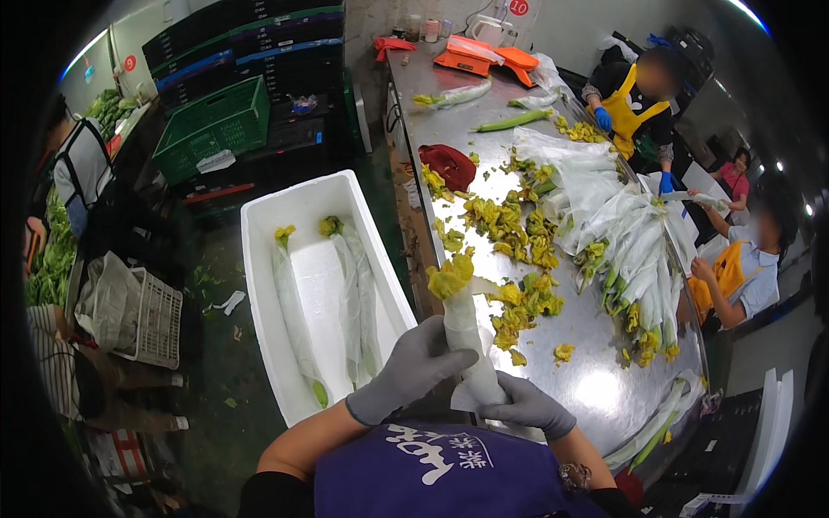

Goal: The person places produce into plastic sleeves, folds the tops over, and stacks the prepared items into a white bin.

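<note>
Both gloved hands hold a paper-wrapped gourd (pixel 467 343) with a wilted yellow flower (pixel 451 276) at its upper end. My left hand (pixel 414 359) is closed around its middle, thumb across the wrapping. Lower down, my right hand (pixel 532 405) grips the wrapped end near my apron. To the left, a white foam box (pixel 251 285) holds several wrapped gourds (pixel 348 291) lying lengthwise. On the steel table (pixel 599 421), loose yellow flowers (pixel 511 226) are scattered beside a large pile of wrapped gourds (pixel 638 252).
A dark red cloth (pixel 447 167) and orange scales (pixel 467 57) are on the table. Across it, two people in yellow aprons (pixel 625 116) work by the pile. A green crate (pixel 214 129) rests on dark crates beyond the foam box. A white basket (pixel 158 320) stands at left.
</note>
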`<state>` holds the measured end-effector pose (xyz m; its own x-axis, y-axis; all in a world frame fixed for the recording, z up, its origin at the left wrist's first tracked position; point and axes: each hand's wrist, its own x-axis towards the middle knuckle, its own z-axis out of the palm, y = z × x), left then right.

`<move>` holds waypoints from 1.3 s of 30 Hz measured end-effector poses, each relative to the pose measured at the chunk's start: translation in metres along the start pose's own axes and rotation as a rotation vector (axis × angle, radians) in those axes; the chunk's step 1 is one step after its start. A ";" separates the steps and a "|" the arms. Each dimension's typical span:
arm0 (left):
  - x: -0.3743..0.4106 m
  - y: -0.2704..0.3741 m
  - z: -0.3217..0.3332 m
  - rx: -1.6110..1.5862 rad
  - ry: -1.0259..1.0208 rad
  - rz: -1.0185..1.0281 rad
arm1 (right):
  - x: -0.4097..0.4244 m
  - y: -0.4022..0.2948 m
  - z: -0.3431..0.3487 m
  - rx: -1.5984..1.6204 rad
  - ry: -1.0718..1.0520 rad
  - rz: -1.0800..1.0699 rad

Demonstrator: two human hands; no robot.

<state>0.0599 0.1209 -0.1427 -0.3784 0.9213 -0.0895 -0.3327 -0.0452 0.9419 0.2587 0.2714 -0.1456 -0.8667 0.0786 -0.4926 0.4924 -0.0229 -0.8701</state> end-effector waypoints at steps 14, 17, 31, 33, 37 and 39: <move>0.021 0.037 -0.049 0.002 0.241 0.155 | -0.017 0.024 0.003 -0.282 0.111 -0.037; 0.005 0.032 -0.055 -0.251 0.170 0.096 | -0.009 0.016 0.002 -0.394 0.080 -0.176; -0.004 0.032 -0.060 0.230 0.142 -0.120 | -0.006 0.053 -0.004 -0.476 0.040 -0.168; -0.007 0.031 -0.058 0.186 0.174 -0.137 | -0.008 0.048 -0.005 -0.467 0.030 -0.146; -0.006 0.032 -0.051 0.174 0.200 -0.122 | -0.012 0.044 -0.006 -0.511 0.056 -0.116; -0.005 0.031 -0.047 0.122 0.234 -0.098 | -0.013 0.046 -0.007 -0.485 0.066 -0.116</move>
<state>0.0111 0.0963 -0.1277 -0.5434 0.8040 -0.2414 -0.2764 0.1001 0.9558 0.2930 0.2761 -0.1790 -0.9188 0.1166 -0.3772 0.3870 0.4546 -0.8022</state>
